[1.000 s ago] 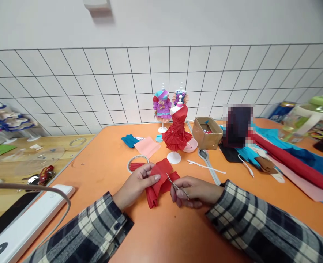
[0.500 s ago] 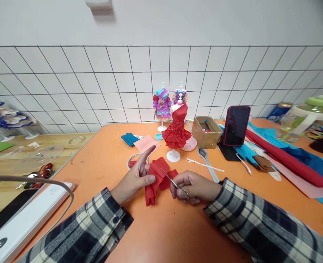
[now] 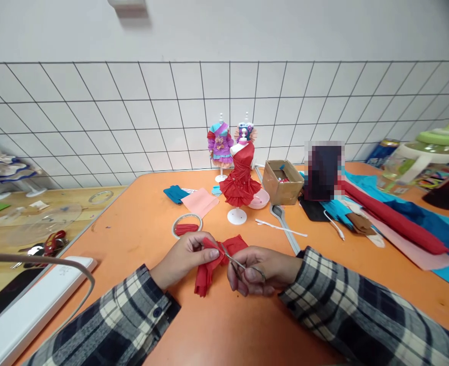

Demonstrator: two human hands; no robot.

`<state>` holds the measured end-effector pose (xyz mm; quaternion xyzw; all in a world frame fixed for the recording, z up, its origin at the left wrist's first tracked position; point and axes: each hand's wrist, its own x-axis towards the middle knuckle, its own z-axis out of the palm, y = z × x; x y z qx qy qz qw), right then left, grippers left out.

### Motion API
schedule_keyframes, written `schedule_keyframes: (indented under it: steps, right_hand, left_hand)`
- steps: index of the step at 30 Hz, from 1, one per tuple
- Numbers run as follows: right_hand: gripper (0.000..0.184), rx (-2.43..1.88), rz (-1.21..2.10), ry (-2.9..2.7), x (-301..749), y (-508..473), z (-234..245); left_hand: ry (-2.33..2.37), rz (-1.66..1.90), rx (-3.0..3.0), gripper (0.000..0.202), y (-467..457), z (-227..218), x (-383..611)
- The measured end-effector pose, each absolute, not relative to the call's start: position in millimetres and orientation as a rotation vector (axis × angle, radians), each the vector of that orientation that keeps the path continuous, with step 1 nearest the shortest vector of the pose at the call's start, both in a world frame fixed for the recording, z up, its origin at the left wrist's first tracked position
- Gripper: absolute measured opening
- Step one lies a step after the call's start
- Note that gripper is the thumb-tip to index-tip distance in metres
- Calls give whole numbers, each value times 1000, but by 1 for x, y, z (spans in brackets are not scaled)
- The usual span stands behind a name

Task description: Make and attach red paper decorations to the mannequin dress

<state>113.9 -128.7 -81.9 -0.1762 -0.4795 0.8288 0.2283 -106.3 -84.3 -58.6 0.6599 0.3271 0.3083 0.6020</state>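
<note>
My left hand (image 3: 184,258) pinches a bunched piece of red crepe paper (image 3: 209,264) just above the orange table (image 3: 228,325). My right hand (image 3: 258,270) is closed on thin metal tweezers (image 3: 236,261), whose tips touch the paper's gathered middle. Behind them stands a small white mannequin wearing a red paper dress (image 3: 241,178). Further back are a mannequin in a purple dress (image 3: 219,145) and another, mostly hidden by the red one.
A tape ring (image 3: 186,225), pink paper (image 3: 200,202) and blue paper (image 3: 174,193) lie ahead. A cardboard box (image 3: 283,181), a propped phone (image 3: 322,170), and red, blue and pink sheets (image 3: 403,223) fill the right. A white device (image 3: 29,310) lies at the left edge.
My left hand closed its fingers and gathered the red paper into a tighter bunch. Both hands came slightly nearer to me, the tweezers staying at the paper.
</note>
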Motion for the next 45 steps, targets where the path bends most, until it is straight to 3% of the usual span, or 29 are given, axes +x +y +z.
schedule_keyframes:
  steps: [15,23,29,35,41,45]
  right_hand:
    - [52,-588,2153,-1388,108,-131,-74]
    - [54,-501,2242,-1397,110,-132,-79]
    - [44,-558,2183,-1487,112,-130,-74]
    - [53,-526,2289,-1454,112,-129,-82]
    - [40,-510,2190,-1387,111,-129,-78]
    - [46,-528,2239,-1373,110,-129,-79]
  left_hand:
    - [760,758,1452,39,-89,-64,-106]
    - [717,717,1429,36,-92,-63,-102]
    - [756,731,1456,35,-92,-62,-104]
    - [711,601,1529,35,-95,-59,-101]
    - [734,732,1444,34,-93,-64,-104]
    - [732,731,1396,32,-93,-68,-104]
